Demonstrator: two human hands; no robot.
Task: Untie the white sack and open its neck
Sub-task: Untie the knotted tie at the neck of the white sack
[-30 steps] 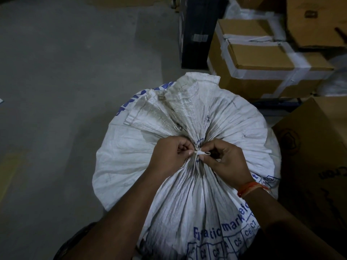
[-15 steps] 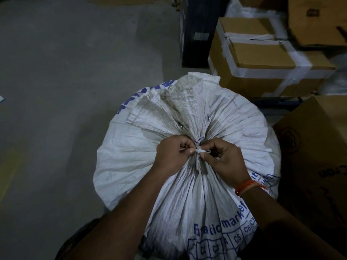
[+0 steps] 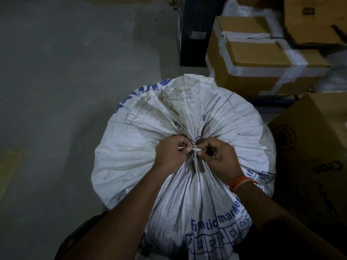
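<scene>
I see the white sack [image 3: 187, 166] filling the centre and lower middle of the frame, bulging full, its neck gathered and tied; its contents are hidden. My left hand [image 3: 170, 156] and right hand [image 3: 221, 158] are both pinched closed on the thin white tie [image 3: 195, 150] at the knot. Taped cardboard boxes [image 3: 262, 59] crowd the upper right, another carton [image 3: 315, 156] stands close at right, and bare floor [image 3: 65, 81] spreads left.
</scene>
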